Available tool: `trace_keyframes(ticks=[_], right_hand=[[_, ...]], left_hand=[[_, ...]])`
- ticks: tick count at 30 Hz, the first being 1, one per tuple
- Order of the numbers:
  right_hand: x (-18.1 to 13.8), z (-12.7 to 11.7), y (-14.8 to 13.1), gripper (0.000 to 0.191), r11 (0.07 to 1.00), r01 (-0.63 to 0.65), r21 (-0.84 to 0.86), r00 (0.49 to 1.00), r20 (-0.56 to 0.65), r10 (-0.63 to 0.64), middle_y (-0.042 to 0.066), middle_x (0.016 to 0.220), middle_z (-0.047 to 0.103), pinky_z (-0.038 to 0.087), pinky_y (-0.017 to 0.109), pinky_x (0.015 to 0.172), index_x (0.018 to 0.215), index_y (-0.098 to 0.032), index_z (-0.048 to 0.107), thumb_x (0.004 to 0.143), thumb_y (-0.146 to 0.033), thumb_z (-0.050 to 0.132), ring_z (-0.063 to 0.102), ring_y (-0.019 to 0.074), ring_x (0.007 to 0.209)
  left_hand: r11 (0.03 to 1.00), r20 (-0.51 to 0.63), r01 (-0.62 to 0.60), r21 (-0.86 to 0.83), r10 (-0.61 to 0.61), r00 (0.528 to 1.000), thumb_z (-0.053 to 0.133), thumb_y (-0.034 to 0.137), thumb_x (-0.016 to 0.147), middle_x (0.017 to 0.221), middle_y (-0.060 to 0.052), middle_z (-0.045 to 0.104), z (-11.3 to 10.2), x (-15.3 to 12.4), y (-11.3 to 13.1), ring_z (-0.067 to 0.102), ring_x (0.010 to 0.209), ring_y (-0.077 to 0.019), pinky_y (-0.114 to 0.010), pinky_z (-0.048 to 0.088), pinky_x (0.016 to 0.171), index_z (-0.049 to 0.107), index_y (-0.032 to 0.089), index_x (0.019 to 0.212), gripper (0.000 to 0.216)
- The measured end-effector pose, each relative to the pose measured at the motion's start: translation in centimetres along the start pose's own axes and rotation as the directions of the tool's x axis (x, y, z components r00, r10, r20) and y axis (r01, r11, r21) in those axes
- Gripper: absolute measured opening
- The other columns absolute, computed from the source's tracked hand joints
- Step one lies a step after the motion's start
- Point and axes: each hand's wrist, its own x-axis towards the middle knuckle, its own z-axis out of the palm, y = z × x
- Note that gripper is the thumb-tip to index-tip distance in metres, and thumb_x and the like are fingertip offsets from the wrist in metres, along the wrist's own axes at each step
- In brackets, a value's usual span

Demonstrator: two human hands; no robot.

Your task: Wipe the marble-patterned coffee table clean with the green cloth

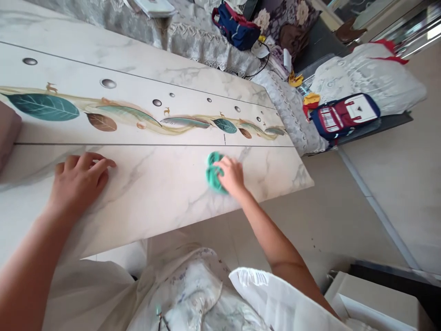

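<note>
A crumpled green cloth (214, 178) lies on the marble-patterned table (165, 184), close to its front edge. My right hand (233, 174) grips it from the right side, fingers curled over the fabric and slightly smeared by motion. Over to the left, my left hand (81, 177) rests on the tabletop with its fingers spread and bent, holding nothing. Printed teal and brown leaves (44, 106) run along the table's middle band, beyond both hands.
A pinkish block-like object (7, 135) stands at the table's left edge. Behind the table is a lace-covered sofa (193, 39) with a blue bag (237, 26). A blue and red backpack (344, 116) and a white plastic bag (365, 78) lie at the right.
</note>
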Motion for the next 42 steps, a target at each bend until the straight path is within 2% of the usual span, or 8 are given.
trace_keyframes(ticks=[4,10,22,24,27,31,34,42], right_hand=[[-5.6,0.9,-4.0,0.019,0.954,0.291,0.067,0.94,0.167,-0.298,0.005,0.101,0.07,0.038,0.033,0.082,0.107,-0.027,0.076,0.092,-0.026,0.065,0.057,0.0214,0.097],[2.5,-0.5,-0.1,0.023,0.985,-0.123,-0.125,0.992,-0.002,0.123,0.013,0.12,0.067,0.038,0.037,0.084,0.106,-0.022,0.074,0.092,-0.023,0.056,0.054,0.03,0.111],[6.0,-0.5,1.7,0.019,0.991,0.038,0.132,0.988,0.144,-0.057,0.009,0.114,0.07,0.043,0.031,0.087,0.103,-0.017,0.069,0.084,-0.018,0.067,0.063,0.023,0.102],[4.1,-0.5,2.3,0.014,0.981,0.056,0.187,0.984,0.154,-0.085,0.007,0.107,0.071,0.044,0.029,0.081,0.097,-0.019,0.07,0.084,-0.015,0.066,0.063,0.021,0.097],[-0.3,-1.2,2.5,0.011,0.975,0.116,0.188,0.972,0.179,-0.15,0.003,0.096,0.07,0.042,0.027,0.072,0.091,-0.021,0.071,0.084,-0.015,0.066,0.062,0.0184,0.089],[-2.4,-1.1,1.7,0.013,0.986,0.149,0.076,0.985,0.078,-0.155,0.004,0.09,0.068,0.041,0.028,0.07,0.094,-0.023,0.072,0.093,-0.017,0.06,0.06,0.0179,0.084],[-0.1,-0.1,1.3,0.021,0.996,0.089,-0.004,0.996,0.007,-0.089,0.007,0.098,0.068,0.04,0.027,0.069,0.099,-0.021,0.072,0.1,-0.019,0.051,0.06,0.018,0.086],[-1.9,-0.2,1.1,0.026,0.986,0.164,-0.042,0.984,0.077,-0.16,0.005,0.089,0.066,0.038,0.026,0.067,0.101,-0.02,0.07,0.103,-0.018,0.044,0.057,0.0143,0.076]], left_hand=[[1.0,-0.014,0.013,0.003,-0.013,1.0,0.016,0.037,0.106,0.136,-0.014,0.057,0.2,0.1,-0.3,0.047,0.119,-0.0348,-0.051,0.04,0.101,0.068,0.018,0.127,0.059],[0.998,0.009,0.063,-0.031,-0.063,0.998,0.013,0.046,0.105,0.136,-0.013,0.056,-0.1,0.1,-0.2,0.046,0.122,-0.0358,-0.054,0.039,0.108,0.068,0.019,0.126,0.065],[0.988,-0.252,-0.113,0.106,0.137,0.958,0.04,0.035,0.101,0.124,-0.005,0.068,0.8,-1.4,0.6,0.056,0.11,-0.0304,-0.048,0.043,0.091,0.068,0.028,0.115,0.032],[0.916,-0.257,-0.386,0.107,0.401,0.879,0.05,0.023,0.096,0.11,-0.003,0.07,0.7,-1.9,3.9,0.057,0.096,-0.0255,-0.041,0.042,0.08,0.065,0.032,0.117,0.027],[0.503,-0.264,-0.862,0.064,0.842,0.471,0.054,0.008,0.09,0.086,-0.002,0.064,1.1,-2.2,12.2,0.053,0.074,-0.0199,-0.035,0.037,0.064,0.066,0.026,0.109,0.029],[-0.021,-0.249,-0.994,-0.111,0.968,0.007,0.061,0.009,0.086,0.065,-0.001,0.054,4.1,-3.0,22.2,0.044,0.055,-0.0165,-0.034,0.025,0.051,0.059,0.02,0.08,0.013],[-0.079,-0.145,-0.991,-0.112,0.987,-0.062,0.063,0.005,0.079,0.062,-0.002,0.054,6.4,-4.2,24.3,0.047,0.056,-0.0174,-0.034,0.025,0.051,0.059,0.018,0.074,0.014],[-0.016,-0.258,-0.992,-0.129,0.966,0.017,0.07,0.011,0.072,0.061,-0.002,0.053,7.3,-4.3,22.6,0.049,0.053,-0.0181,-0.035,0.03,0.049,0.056,0.019,0.071,0.016]])
